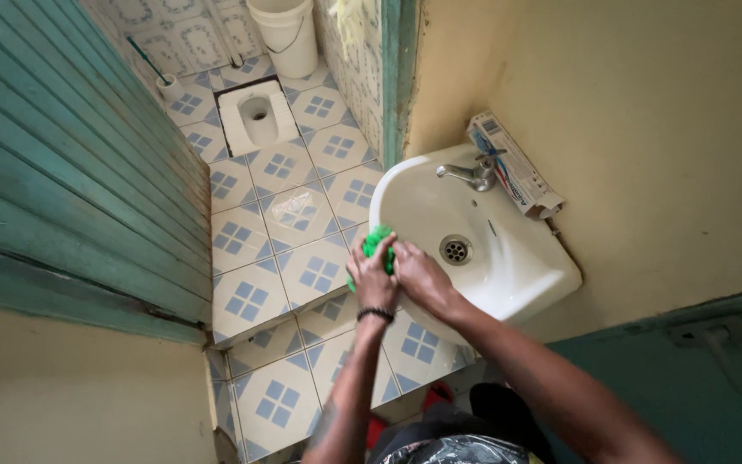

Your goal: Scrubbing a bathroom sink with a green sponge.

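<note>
Both hands (397, 277) round green scrubber (378, 241)

open basin bowl of sink (517, 275) right of hands, tap (471, 174) and box (515, 165) crowd back rim, wall (646, 129) behind

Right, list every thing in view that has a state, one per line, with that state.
Green scrubber: gripped in both hands, at the sink's front rim.
Left hand: closed on the scrubber.
Right hand: closed on the scrubber too.
Sink: empty, drain unplugged.
Tap: no water running.
Green door: swung open.
White bucket: upright on the floor.
Toothpaste box: lying along the sink's back edge.
</note>
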